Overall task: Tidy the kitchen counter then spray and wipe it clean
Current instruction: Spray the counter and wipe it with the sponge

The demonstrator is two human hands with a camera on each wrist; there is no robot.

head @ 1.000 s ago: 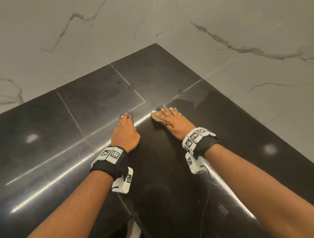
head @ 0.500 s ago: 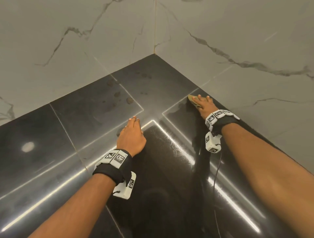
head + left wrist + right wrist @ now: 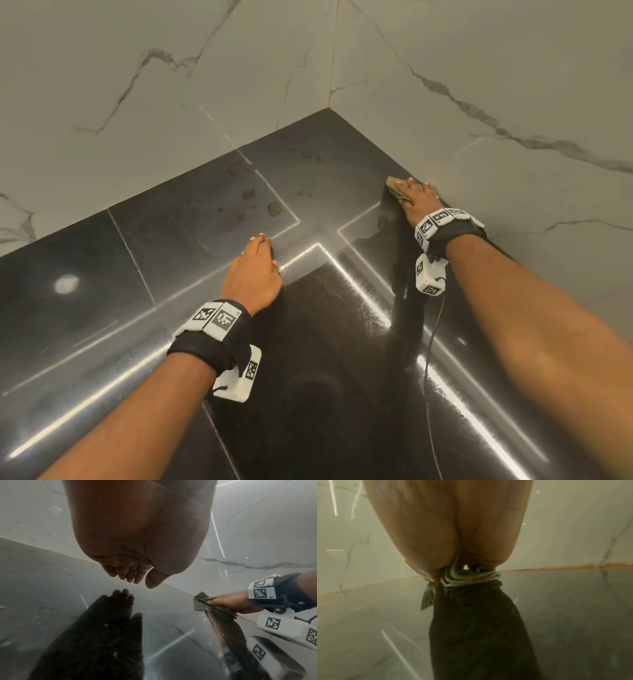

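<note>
The glossy black counter point(image 3: 113, 308) fills the lower head view. My right hand point(image 3: 411, 192) lies flat on a folded olive-tan cloth point(image 3: 392, 183), pressing it onto the counter right where it meets the right wall. The left wrist view shows that cloth point(image 3: 202, 599) sticking out past the right hand point(image 3: 223, 600). The right wrist view has its bunched folds point(image 3: 471, 576) under the palm. My left hand point(image 3: 263, 245) rests empty on the counter near the middle, fingers together and pointing toward the back corner. From the left wrist its fingers point(image 3: 126, 573) hang relaxed just over their reflection.
Several brownish wet spots point(image 3: 274, 208) dot the counter toward the back corner point(image 3: 330, 113). Marble walls close the counter in on the left point(image 3: 171, 85) and right point(image 3: 513, 85). A wet streaky band point(image 3: 363, 298) shines between my hands.
My right hand has slid the cloth from the middle of the counter, beside the left hand, out to the right wall and slightly farther back. The left hand has stayed about where it was.
</note>
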